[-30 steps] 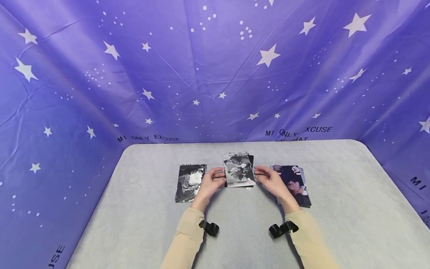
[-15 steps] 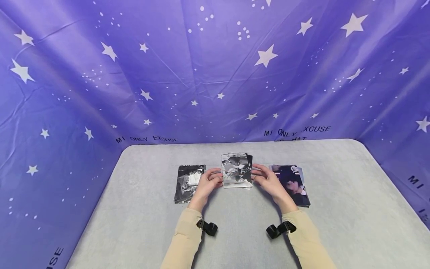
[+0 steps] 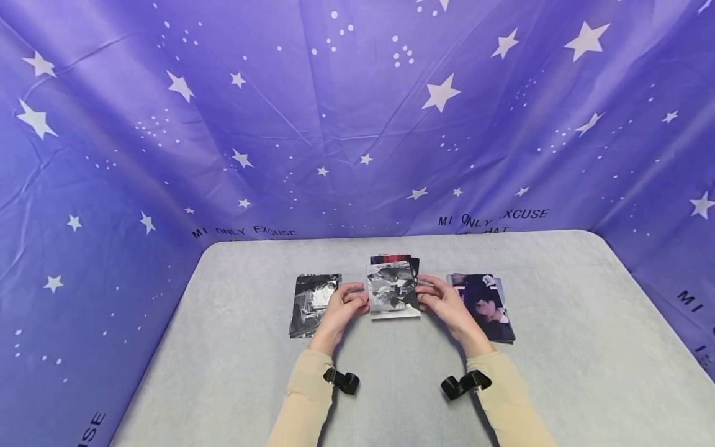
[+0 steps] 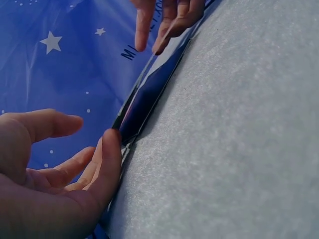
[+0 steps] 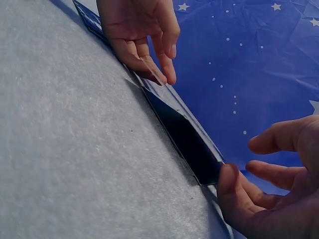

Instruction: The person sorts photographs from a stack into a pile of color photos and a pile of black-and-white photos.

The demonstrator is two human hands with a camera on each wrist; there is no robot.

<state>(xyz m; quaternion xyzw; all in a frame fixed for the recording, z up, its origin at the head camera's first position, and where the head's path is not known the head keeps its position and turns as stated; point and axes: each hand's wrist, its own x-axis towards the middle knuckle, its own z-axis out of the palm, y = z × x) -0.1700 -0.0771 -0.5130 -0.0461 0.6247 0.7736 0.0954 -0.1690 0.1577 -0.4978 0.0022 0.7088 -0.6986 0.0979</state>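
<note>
In the head view a black-and-white photo card point(image 3: 393, 292) lies between my two hands. My left hand point(image 3: 339, 310) holds its left edge and my right hand point(image 3: 449, 307) its right edge, with thumbs toward me. Behind and under it shows a pile of photo cards point(image 3: 391, 257), with a reddish one on top at the far edge. Seen from the left wrist, the held card is a thin tilted edge by the thumb of the left hand point(image 4: 75, 184). From the right wrist, the thumb of the right hand point(image 5: 274, 189) is at the card's near corner.
A second pile of cards, black-and-white on top point(image 3: 313, 307), lies by my left hand. A third pile, with a dark portrait card point(image 3: 488, 310) on top, lies partly behind my right forearm. All rest on a grey table point(image 3: 586, 347) before a purple star-printed cloth point(image 3: 357, 112).
The black-and-white card has slid toward me off the middle pile, uncovering the reddish card behind it. Both hands keep its side edges. The outer piles have stayed put.
</note>
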